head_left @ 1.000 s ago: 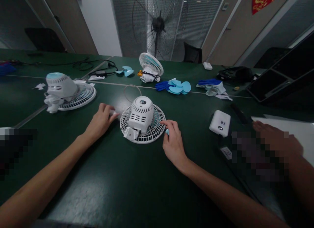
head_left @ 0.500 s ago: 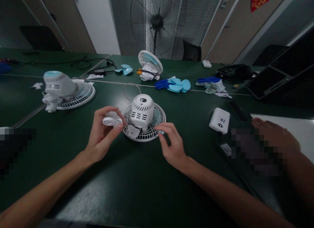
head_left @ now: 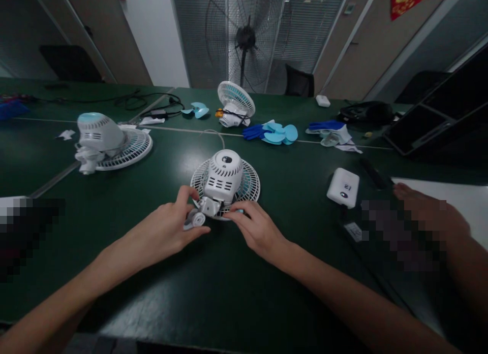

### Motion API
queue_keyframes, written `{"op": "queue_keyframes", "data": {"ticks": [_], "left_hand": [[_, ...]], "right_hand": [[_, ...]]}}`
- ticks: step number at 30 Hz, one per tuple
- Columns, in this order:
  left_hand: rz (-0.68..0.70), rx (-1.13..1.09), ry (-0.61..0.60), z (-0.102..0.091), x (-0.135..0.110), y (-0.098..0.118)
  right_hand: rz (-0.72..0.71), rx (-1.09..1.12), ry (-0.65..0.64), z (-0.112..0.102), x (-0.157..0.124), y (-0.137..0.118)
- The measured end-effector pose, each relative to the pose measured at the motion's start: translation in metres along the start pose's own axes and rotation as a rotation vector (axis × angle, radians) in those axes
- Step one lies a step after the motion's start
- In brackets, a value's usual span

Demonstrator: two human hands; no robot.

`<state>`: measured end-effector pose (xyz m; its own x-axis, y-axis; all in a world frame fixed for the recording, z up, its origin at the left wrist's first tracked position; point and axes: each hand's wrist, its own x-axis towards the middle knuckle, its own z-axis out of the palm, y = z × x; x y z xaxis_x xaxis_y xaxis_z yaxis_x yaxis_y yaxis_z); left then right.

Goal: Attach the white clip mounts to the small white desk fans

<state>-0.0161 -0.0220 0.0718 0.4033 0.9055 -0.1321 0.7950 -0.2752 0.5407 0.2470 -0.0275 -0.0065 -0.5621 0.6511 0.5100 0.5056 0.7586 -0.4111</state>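
A small white fan [head_left: 224, 173] lies on its round grille in front of me, motor housing upward. My left hand [head_left: 176, 222] grips a white plastic clip-like part [head_left: 197, 220] close to the bracket [head_left: 209, 206] at the fan's near side. On the other side of that bracket is my right hand [head_left: 255, 222], its thumb and fingers pinched at the grille's near edge. A bit of light blue [head_left: 240, 211] shows among those fingers, too small to name.
Another white fan [head_left: 101, 135] lies at left, and a third [head_left: 234, 105] stands farther back. Light blue fan blades [head_left: 280, 133] rest by blue gloves [head_left: 253, 132]. To the right are a white box-shaped device [head_left: 343, 187] with a cable and another person's hand [head_left: 430, 212].
My left hand has moved right and down, bringing the white part beside the bracket and turning it. My right hand has shifted left and slightly down toward the bracket.
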Motion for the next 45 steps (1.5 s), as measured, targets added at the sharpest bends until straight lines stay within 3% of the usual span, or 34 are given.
{"op": "queue_keyframes", "data": {"ticks": [2,13,19,24,32,40,45], "left_hand": [[-0.005,-0.090,0.001,0.007,0.003,-0.002],[-0.003,-0.486,0.257,0.057,0.023,0.001],[-0.035,-0.598,0.227,0.067,0.014,0.009],[-0.101,-0.900,0.187,0.081,0.018,0.010],[-0.084,-1.195,0.187,0.083,0.018,0.018],[-0.052,-1.266,0.183,0.084,0.015,0.025],[-0.116,-1.255,0.271,0.083,0.019,0.021]], "right_hand": [[0.007,-0.003,0.018,0.001,0.000,0.000],[0.141,0.056,0.145,0.004,0.002,0.003],[0.183,0.102,0.183,0.003,0.001,0.004],[0.201,0.136,0.218,0.003,0.001,0.003],[0.242,0.154,0.274,-0.002,0.003,0.000],[0.237,0.149,0.514,-0.012,0.003,0.000],[0.225,0.231,0.504,-0.012,0.004,0.000]]}}
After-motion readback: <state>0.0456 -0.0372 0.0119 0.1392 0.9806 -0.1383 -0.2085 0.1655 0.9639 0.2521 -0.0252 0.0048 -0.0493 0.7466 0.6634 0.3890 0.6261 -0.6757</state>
